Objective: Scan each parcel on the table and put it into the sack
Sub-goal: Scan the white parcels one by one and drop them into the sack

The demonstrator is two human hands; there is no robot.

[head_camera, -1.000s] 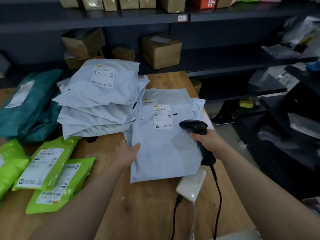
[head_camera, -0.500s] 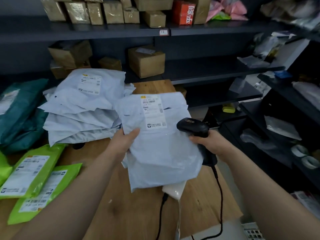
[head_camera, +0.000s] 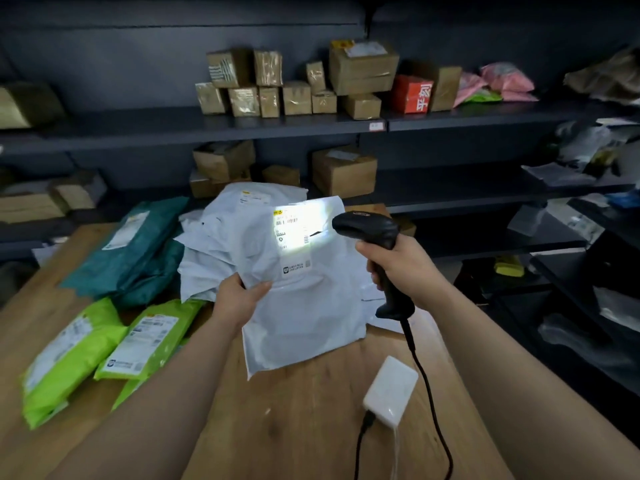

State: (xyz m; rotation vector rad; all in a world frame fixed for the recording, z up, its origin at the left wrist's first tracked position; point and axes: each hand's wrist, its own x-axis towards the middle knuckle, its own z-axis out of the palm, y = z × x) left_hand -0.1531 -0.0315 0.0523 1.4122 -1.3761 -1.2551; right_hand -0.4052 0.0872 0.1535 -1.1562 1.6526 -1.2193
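Left hand (head_camera: 242, 301): pinches the left edge of a grey poly mailer (head_camera: 304, 306), thumb on top. The mailer is lifted and tilted above the worktop (head_camera: 311, 420), label side up.
Right hand (head_camera: 398, 268): wrapped round the grip of a black barcode scanner (head_camera: 367, 226), head aimed left.
Shipping label (head_camera: 292, 233): far end of the mailer, inside the scanner's white light patch. Looks like a scan in progress.
Mailer: thin glossy film, creased, flat rectangle, likely floppy.
Queue: grey mailer stack (head_camera: 221, 244) behind; teal mailers (head_camera: 138, 251) far left; lime-green mailers (head_camera: 104, 344) near left.
Worktop: wood grain.
Sack: not in view.
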